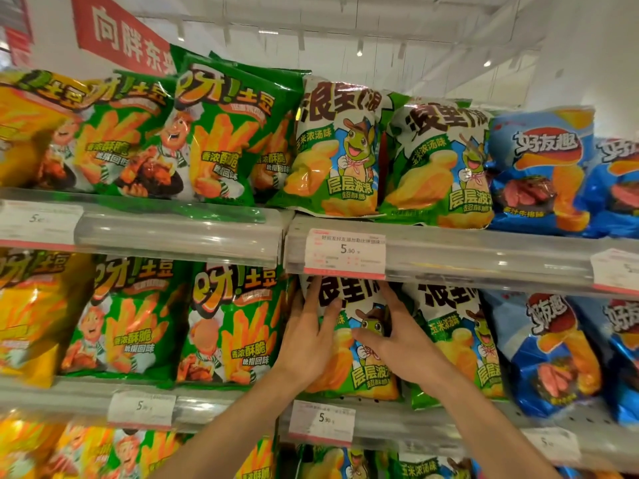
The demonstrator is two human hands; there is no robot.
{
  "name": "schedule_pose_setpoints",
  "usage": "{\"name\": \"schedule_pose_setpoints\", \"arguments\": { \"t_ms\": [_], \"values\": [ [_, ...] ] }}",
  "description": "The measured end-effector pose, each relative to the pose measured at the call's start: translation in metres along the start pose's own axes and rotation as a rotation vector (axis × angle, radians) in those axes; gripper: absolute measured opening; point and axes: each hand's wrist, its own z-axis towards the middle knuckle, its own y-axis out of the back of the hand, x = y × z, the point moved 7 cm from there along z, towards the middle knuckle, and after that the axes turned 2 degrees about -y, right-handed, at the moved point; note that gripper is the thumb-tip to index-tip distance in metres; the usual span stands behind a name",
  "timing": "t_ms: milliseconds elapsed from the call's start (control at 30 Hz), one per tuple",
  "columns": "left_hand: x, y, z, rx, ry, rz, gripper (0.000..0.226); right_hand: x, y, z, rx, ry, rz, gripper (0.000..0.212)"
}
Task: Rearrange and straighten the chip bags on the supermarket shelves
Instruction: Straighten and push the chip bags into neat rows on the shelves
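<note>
Head view: a glossy white and green plastic chip bag printed with a cartoon turtle (359,344) is seen standing at the front edge of the middle supermarket shelf (432,426), just behind a white price tag reading 5.90 (321,421). The bag is pressed between two bare hands. The left hand (307,337) is laid flat along the bag's left side, fingers straight and pointing up. The right hand (394,337) is spread over the bag's right half, thumb across the front; whether its fingertips are curled behind the bag cannot be told. The bag is probably being squared so its face looks outward. A matching turtle bag (456,340) stands touching it on the right, and a green fries bag (231,323) stands just beside it on the left.
</note>
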Motion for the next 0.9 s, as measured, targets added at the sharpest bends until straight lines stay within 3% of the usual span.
{"name": "schedule_pose_setpoints", "arguments": {
  "t_ms": [200,300,367,500,633,767,900],
  "values": [
    [-0.01,0.001,-0.019,-0.036,-0.235,0.217,0.054,-0.002,-0.002,-0.002,0.063,-0.044,-0.094,0.09],
    [-0.009,0.001,-0.027,-0.02,-0.377,0.47,0.052,0.004,0.002,-0.007,0.039,-0.013,-0.196,0.072],
    [0.0,0.001,-0.027,-0.006,-0.366,0.546,0.055,0.014,0.012,-0.013,-0.03,0.06,-0.254,0.058],
    [-0.012,0.006,-0.028,-0.058,-0.365,0.502,0.047,0.024,0.053,-0.027,-0.267,0.209,-0.375,0.041],
    [-0.049,-0.011,-0.029,-0.009,-0.368,0.324,0.033,-0.007,0.104,-0.028,-0.421,0.06,-0.499,0.027],
    [-0.069,-0.053,-0.025,0.203,-0.205,0.141,0.04,-0.042,0.131,-0.029,-0.324,-0.055,-0.538,0.044],
    [-0.079,-0.092,-0.014,0.331,-0.07,0.059,0.064,-0.062,0.133,-0.023,-0.11,-0.093,-0.471,0.062]
  ]
}}
